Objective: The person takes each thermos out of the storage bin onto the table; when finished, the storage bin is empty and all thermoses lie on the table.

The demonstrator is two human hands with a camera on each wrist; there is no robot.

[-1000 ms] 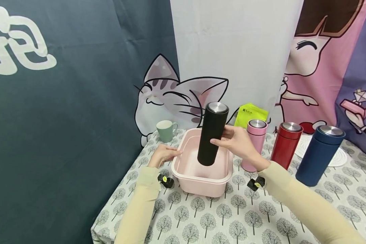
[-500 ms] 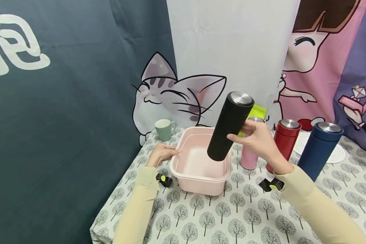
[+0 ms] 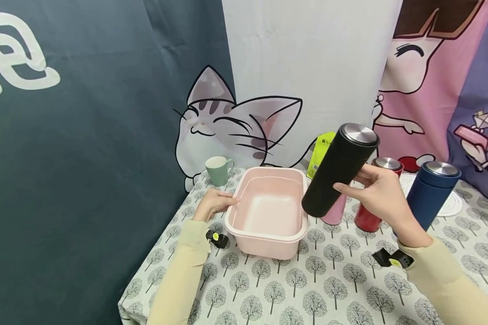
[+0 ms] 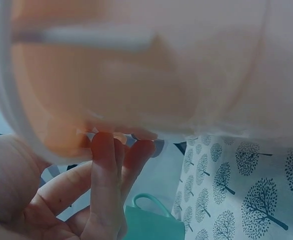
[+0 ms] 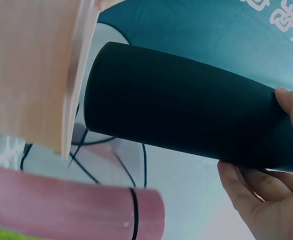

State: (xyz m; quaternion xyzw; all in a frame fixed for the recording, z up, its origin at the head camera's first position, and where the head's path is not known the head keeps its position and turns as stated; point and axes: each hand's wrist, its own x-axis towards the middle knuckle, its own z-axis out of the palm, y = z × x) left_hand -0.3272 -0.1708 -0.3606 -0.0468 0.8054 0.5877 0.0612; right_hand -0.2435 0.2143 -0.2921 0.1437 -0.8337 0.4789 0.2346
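Note:
My right hand grips a black thermos bottle with a steel lid, thumb on one side and fingers on the other. The bottle is tilted, its lid leaning right and its base at the right rim of a pink plastic basin. In the right wrist view the black thermos bottle is held at one end, beside the basin wall. My left hand holds the basin's left rim, and in the left wrist view its fingers lie against the outer side under the rim. Nothing stands inside the basin.
Right of the basin stand a pink thermos, partly hidden by the black one, a red thermos and a blue thermos. A white round mat lies behind them. A green mug and a yellow-green packet stand at the back.
My right hand has carried the black thermos bottle from over the basin to the right, and it has tilted more. The left hand has kept its hold on the basin rim.

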